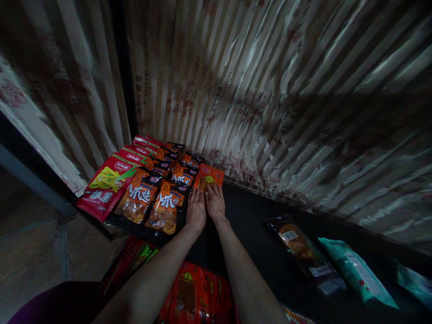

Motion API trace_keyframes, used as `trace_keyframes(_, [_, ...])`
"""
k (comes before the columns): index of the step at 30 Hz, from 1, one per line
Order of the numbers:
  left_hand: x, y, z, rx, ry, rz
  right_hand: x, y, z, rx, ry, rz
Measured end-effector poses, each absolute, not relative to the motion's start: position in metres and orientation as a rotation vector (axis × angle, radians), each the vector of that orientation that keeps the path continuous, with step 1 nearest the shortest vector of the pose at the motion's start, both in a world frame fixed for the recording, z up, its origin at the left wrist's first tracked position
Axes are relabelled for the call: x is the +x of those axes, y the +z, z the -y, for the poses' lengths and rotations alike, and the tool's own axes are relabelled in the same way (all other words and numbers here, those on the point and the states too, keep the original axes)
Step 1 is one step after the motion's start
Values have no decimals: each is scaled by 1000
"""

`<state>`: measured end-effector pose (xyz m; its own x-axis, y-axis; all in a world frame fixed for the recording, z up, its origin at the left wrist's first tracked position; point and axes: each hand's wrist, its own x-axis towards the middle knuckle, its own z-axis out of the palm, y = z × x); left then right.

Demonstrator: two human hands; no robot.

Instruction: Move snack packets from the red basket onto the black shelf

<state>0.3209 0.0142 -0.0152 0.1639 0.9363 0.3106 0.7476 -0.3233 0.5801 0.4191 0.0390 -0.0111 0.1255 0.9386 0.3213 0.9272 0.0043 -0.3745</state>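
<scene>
An orange snack packet [211, 172] lies at the back of the black shelf, close to the striped wall. My left hand [196, 209] rests on its lower left part, fingers stretched out flat. Beside it, my right hand [216, 202] lies on the lower right part, its fingers also extended. The two hands nearly touch. Immediately left are rows of orange-and-black snack packets [165, 204], overlapping one behind another. Further left stands a row of overlapping red snack bags [108, 184]. Thumbs and the packet's lower edge are partly hidden.
On the shelf's [248, 225] right side lie a dark packet [300, 247] with a barcode and a teal packet [359, 270]. Another teal packet [415, 283] sits at the far right. Below the front edge are several red-orange packets [189, 292]. A dark post [124, 67] rises behind.
</scene>
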Motion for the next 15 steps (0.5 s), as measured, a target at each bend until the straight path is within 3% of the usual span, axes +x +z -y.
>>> trace_keyframes(15, [320, -12, -12, 2119, 933, -1618, 415, -7, -27, -1857, 269, 1702])
